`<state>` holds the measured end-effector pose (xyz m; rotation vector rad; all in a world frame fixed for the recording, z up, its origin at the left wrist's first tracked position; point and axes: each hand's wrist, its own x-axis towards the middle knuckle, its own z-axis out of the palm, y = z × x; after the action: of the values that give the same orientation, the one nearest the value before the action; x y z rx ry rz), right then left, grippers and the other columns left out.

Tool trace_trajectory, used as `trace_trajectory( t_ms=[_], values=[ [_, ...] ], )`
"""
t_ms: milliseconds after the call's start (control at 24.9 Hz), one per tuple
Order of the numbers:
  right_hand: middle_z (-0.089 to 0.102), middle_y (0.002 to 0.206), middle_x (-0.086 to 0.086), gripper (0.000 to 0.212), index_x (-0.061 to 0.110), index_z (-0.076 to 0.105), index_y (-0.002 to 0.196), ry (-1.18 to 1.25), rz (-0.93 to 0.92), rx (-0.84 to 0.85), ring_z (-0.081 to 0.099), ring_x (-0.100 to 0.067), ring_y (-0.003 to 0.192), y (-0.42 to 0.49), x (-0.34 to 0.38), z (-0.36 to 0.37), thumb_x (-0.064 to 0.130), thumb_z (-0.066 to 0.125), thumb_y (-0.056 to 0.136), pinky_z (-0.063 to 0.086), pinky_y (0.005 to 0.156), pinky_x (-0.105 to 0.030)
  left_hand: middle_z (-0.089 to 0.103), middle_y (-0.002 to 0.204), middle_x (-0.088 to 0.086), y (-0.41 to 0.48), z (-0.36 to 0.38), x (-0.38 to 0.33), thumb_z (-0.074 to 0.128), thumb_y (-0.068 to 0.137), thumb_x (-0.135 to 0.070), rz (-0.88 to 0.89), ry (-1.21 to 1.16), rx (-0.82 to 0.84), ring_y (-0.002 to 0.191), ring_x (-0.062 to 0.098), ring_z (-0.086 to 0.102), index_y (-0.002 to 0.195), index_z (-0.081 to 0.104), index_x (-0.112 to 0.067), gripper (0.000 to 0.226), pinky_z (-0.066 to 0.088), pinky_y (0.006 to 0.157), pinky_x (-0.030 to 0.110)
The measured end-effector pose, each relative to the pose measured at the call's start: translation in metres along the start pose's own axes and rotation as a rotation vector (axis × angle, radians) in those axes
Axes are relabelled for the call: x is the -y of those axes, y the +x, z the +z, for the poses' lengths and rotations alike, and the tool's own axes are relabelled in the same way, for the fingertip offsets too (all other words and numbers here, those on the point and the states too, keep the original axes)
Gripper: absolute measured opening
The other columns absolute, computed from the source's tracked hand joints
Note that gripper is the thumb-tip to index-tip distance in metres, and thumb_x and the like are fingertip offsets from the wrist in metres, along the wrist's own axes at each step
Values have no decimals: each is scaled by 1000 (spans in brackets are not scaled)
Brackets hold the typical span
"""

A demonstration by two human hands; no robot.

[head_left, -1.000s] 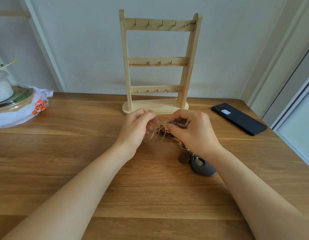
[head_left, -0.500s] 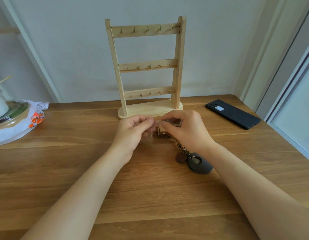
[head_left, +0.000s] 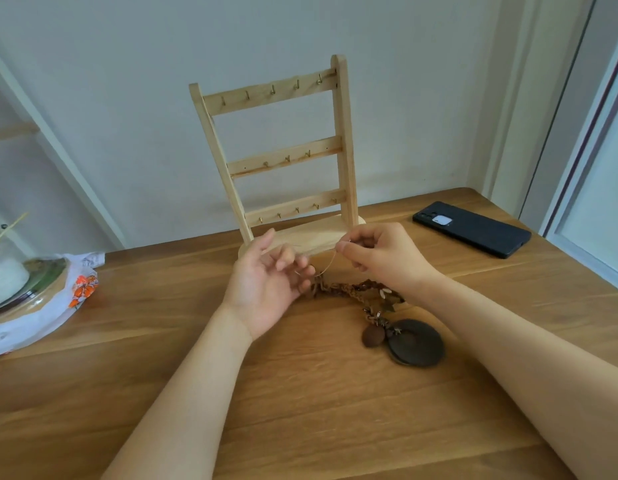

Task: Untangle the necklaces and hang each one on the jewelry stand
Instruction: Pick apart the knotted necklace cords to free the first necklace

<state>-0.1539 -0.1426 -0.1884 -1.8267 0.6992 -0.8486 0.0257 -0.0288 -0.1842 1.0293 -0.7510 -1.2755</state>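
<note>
Hands have drawn apart: right hand (head_left: 387, 261) pinches a thin cord (head_left: 326, 266) lifted from the tangled necklaces (head_left: 356, 292) on the surface (head_left: 300, 393) before the empty jewelry stand (head_left: 343, 133), left hand (head_left: 266, 289) relaxed palm-up under it; one strand probably loosening.

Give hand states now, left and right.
Left hand: fingers loosely curled by the thin chain; grip cannot be told.
Right hand: pinching the thin chain.

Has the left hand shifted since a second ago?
Yes. The left hand opened and drew left, away from the right hand and the dark pendant.
</note>
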Motion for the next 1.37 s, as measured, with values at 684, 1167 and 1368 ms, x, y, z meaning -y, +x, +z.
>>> trace_trajectory(
  t_ms=[684,1167,1368],
  values=[
    [75,79,-7,6,11,75,93,-58,-48,75,65,-6,67,-8,3,-4,15,70,92,58,69,-20,72,83,-11,-5,0,3,71,90,-22,422,449,-680,77,2,65,85,75,-23,6,49,79,26],
    [69,77,4,6,14,76,96,-200,-183,125,56,4,60,-14,6,0,16,74,90,43,59,-10,77,84,-3,-11,19,14,77,86,-14,323,810,-279,86,13,72,87,79,-22,8,56,78,20],
    [71,82,7,8,17,76,97,-222,-229,141,59,3,69,-16,6,-1,15,75,90,47,66,-13,73,78,-4,-12,22,13,73,86,-10,284,704,-271,77,5,65,79,76,-19,11,50,69,13]
  ],
)
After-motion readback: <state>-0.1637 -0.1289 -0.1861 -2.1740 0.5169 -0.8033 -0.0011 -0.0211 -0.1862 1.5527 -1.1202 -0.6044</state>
